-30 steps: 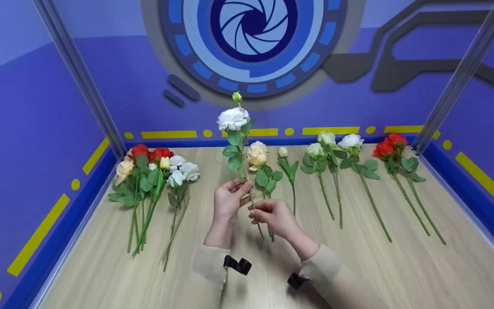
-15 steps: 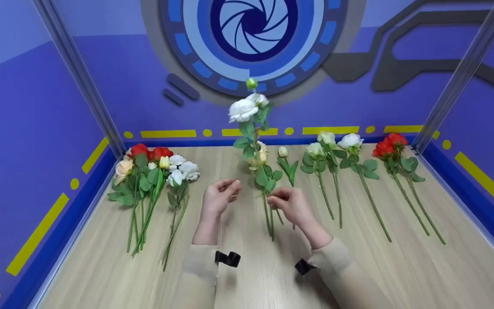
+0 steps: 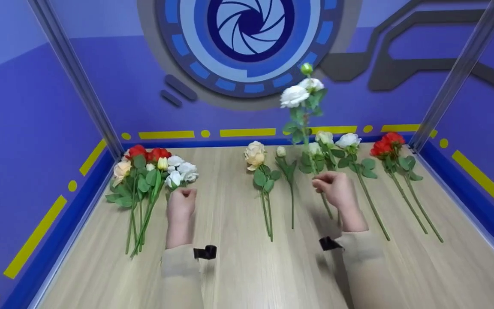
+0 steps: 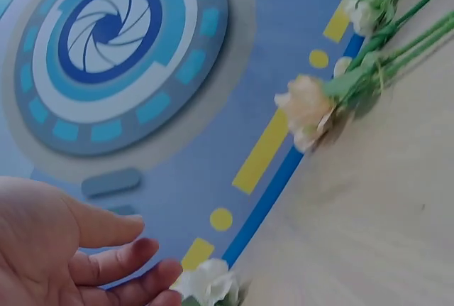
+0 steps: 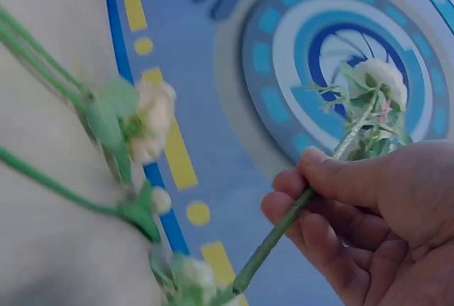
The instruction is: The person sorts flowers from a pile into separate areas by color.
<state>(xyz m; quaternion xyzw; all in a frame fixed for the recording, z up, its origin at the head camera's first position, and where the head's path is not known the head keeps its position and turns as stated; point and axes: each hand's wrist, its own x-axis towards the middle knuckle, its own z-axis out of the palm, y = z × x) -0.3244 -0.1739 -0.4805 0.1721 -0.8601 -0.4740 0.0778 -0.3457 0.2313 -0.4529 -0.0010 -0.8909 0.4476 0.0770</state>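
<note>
My right hand pinches the green stem of a white rose spray between thumb and fingers. The spray stands upright in the air, with two white blooms and a green bud on top, in front of the pale green roses. In the right wrist view the stem crosses under the thumb, its lower end pointing down left. My left hand holds nothing, its fingers loosely bent in the left wrist view. It hovers before the white flowers at left and hides their stems.
A peach rose and a cream tulip lie mid-table. Farther right lie a white rose and red flowers. At far left is a bunch with red flowers, a peach rose and a yellow tulip. Purple walls enclose the table.
My left hand let go of the white rose spray's stem and moved left. My right hand carried the spray up and to the right, away from the peach rose.
</note>
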